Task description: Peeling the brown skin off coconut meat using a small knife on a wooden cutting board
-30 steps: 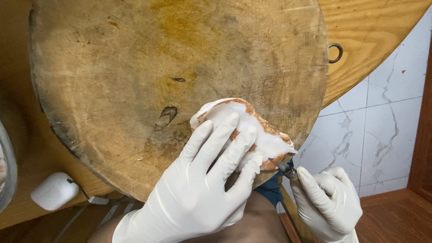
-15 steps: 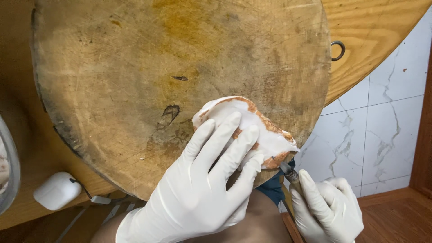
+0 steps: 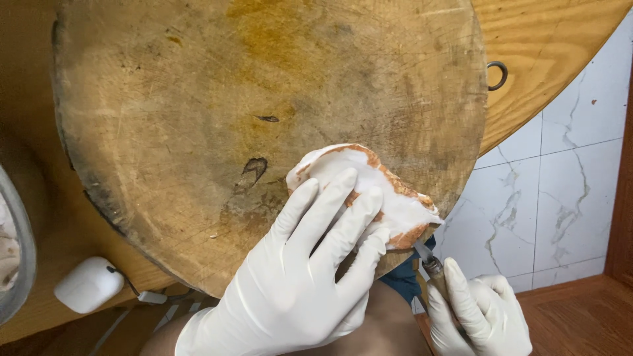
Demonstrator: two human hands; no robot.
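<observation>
A pale, white piece of food with orange-brown edges (image 3: 395, 198) lies near the lower right rim of a big round worn wooden chopping block (image 3: 231, 112). My left hand (image 3: 297, 283), in a white glove, presses flat on it with fingers spread. My right hand (image 3: 484, 316), also gloved, is below the block's edge and grips a knife handle (image 3: 432, 267); the thin blade points up under the food's lower right edge. Most of the blade is hidden.
The block rests on a wooden table (image 3: 547, 39) with a metal ring (image 3: 496, 74) at its edge. A small white case with a cable (image 3: 88, 285) lies lower left. A metal bowl rim (image 3: 16, 250) shows at far left. White marble-patterned tiles (image 3: 560, 198) are to the right.
My right hand with the knife has slid slightly down and right. My left hand stays pressed on the food.
</observation>
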